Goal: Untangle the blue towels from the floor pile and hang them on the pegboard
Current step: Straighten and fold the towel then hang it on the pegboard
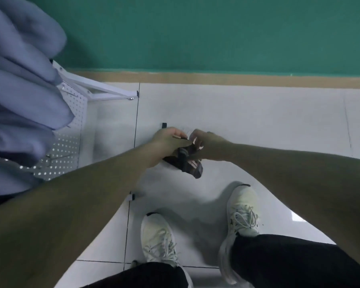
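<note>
I am looking straight down at a glossy white tile floor (247,113) with thin dark joints; a tan baseboard (216,78) runs across the frame above it, and a green wall (216,32) fills the top. At the left edge stands a white pegboard (68,146), its metal sheet dotted with small holes, and the blue towels (19,90) hang over it in soft, thick folds from the upper left down to mid-left. Both forearms reach forward and meet at the centre of the frame. My left hand (167,143) grips a small dark device (188,164), boxy with a black strap or clip across it, held above the floor. My right hand (206,145) is curled against the device's upper end, fingertips pinching something small and pale there; I cannot tell what it is. In the lower part of the frame are two off-white laced sneakers (242,213) and black trouser legs (289,260).
</note>
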### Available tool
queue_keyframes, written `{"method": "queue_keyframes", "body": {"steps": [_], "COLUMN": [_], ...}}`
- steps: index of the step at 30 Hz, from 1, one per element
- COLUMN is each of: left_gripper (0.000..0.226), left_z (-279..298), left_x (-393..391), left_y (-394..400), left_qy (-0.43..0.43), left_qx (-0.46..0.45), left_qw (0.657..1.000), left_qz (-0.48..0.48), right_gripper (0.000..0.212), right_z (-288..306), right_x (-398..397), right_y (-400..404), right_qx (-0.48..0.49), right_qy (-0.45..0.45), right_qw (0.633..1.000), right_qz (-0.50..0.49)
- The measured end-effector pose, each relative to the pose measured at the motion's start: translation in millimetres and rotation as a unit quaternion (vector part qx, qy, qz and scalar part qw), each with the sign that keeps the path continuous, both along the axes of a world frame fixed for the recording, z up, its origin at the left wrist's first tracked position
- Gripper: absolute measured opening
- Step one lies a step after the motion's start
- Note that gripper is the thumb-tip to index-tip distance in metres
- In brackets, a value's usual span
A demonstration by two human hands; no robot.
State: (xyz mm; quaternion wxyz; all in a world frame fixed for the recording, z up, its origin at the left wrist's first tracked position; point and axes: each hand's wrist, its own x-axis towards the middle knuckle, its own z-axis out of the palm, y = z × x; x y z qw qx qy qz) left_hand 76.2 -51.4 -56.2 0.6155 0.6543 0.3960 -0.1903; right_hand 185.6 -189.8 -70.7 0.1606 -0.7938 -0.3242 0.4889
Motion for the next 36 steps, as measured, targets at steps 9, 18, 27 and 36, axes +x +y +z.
{"method": "queue_keyframes", "body": {"steps": [9, 18, 27, 36], "left_gripper": [0.012, 0.045, 0.038, 0.018], "left_z": [108.2, 170.7, 192.3, 185.3], "left_x": [1.8, -23.8, -45.9, -45.7], "left_y": [1.2, -19.9, -30.4, -30.4], "left_qy": [-0.108, -0.165, -0.192, -0.082], "left_qx": [-0.036, -0.013, 0.067, 0.266], "left_qw": [0.971, 0.982, 0.976, 0.959], "left_qz": [0.209, 0.091, -0.072, -0.055], "right_gripper": [0.049, 0.05, 0.055, 0.019], "right_z": [118.9, 208.6, 259.4, 273.5], "right_x": [1.5, -3.6, 5.9, 4.1], "right_y": [12.1, 2.7, -30.9, -46.9], "right_qx": [0.131, 0.217, 0.251, 0.245], "right_qy": [0.183, 0.272, 0.314, 0.124], "right_qw": [0.957, 0.906, 0.853, 0.945], "right_qz": [-0.184, -0.241, -0.334, -0.178]}}
